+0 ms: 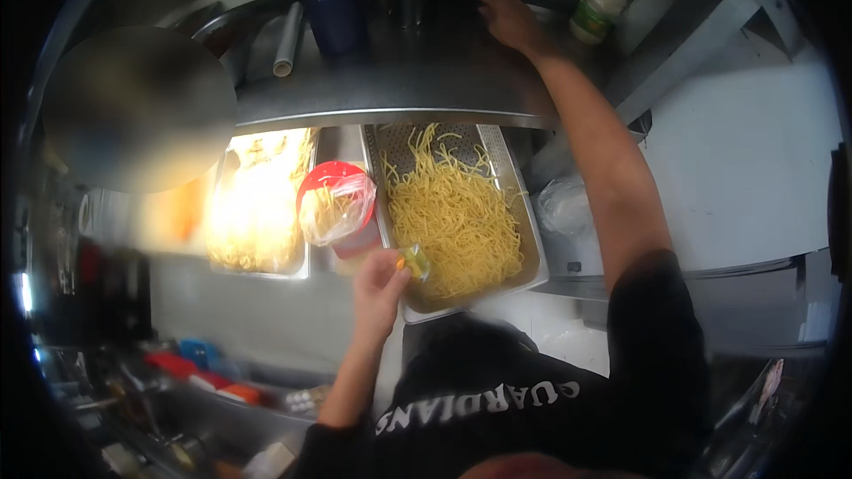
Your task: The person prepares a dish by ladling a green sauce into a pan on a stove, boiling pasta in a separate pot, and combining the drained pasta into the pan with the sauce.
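Note:
My left hand [378, 283] pinches a small shiny yellow-green packet [416, 263] between thumb and fingers, over the near left corner of a deep steel pan. A heap of cooked yellow noodles [459, 226] fills much of that pan [536, 259], resting on a perforated insert [489, 140]. Just left of the pan, a clear plastic bag with noodles inside [329, 209] sits in a round red container [339, 173]. My right hand [509, 20] is stretched far forward onto the dark shelf [426, 90], index finger extended. Whether it touches anything there is too dark to tell.
A second steel pan [308, 259] at left holds food washed out by bright light [259, 199]. On the shelf stand a blue tumbler [333, 13], a film roll [287, 40] and a green-labelled bottle [592, 16]. Clear plastic bags [566, 203] lie right of the noodle pan.

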Motion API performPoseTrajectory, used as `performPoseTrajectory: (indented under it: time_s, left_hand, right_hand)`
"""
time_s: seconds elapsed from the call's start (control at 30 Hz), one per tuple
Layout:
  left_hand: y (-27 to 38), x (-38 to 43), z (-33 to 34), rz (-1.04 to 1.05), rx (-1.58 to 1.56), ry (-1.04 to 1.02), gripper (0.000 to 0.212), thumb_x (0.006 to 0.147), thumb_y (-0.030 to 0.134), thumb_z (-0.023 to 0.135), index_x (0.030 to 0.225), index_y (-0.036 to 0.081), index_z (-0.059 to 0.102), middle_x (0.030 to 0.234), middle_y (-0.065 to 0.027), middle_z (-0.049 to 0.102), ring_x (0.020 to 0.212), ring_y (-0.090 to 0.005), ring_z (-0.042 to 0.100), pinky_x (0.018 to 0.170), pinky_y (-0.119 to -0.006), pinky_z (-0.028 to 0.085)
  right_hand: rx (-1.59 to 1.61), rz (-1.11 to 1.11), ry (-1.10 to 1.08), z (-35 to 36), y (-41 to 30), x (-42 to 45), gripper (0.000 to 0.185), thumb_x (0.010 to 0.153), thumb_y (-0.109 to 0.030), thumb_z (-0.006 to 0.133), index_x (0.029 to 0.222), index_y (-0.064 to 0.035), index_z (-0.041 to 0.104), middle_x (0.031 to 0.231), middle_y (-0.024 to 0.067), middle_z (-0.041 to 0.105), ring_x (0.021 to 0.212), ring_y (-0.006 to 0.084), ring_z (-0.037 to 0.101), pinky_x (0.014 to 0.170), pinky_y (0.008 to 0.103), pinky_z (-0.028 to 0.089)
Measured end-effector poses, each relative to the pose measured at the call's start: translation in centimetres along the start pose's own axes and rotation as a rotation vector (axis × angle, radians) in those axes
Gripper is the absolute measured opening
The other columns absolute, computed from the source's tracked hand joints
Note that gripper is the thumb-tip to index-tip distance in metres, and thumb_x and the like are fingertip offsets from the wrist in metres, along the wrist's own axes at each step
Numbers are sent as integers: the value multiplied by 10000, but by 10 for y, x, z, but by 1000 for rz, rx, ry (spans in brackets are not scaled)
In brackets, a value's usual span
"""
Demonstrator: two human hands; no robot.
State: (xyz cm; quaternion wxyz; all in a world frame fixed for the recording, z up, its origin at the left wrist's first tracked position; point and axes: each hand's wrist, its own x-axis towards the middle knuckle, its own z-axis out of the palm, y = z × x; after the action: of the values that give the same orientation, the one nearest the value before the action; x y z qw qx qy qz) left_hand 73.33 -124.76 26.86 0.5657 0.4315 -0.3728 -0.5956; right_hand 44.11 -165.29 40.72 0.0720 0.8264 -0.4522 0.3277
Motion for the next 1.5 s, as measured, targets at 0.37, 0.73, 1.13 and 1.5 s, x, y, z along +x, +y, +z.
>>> performPoseTrajectory:
  time_s: [0.37, 0.73, 1.13, 1.5]
  left_hand:
    - [-1, 35, -1, -66, -23, -85, 186, 945, -14, 625, 1121, 32, 584, 999, -1, 635, 929, -75, 605, 826, -232, 481]
    - [2, 7, -6, 16, -73, -37, 195, 963, 7, 615, 1153, 7, 570, 1076, -49, 656, 993, -124, 633, 871, -266, 505]
    - [10, -63, -35, 248, -228, 542, 275, 956, 83, 655, 1207, 29, 559, 1076, -60, 668, 964, -116, 628, 790, -269, 506]
    - [13, -383, 38, 642, 160, 1175, 305, 922, -49, 609, 1210, 29, 547, 1103, -88, 661, 1014, -160, 634, 885, -302, 523]
  right_hand:
    - [60, 615, 401, 19, -50, 50, 982, 727, -358, 864, 1490, -100, 303, 1256, 286, 542, 1184, 433, 562, 1007, 499, 478]
    - [261, 760, 355, 35, -62, 64, 1197, 631, -266, 896, 1530, -149, 115, 1336, 294, 456, 1247, 460, 517, 1013, 514, 499]
    - [1225, 151, 319, -74, -255, -68, 466, 853, -109, 733, 1268, 23, 567, 984, 159, 670, 943, 236, 676, 831, 343, 554]
    - [1693, -162, -929, -109, -538, -414, 160, 902, 19, 697, 1056, 43, 659, 972, 66, 699, 889, 136, 672, 796, 272, 555]
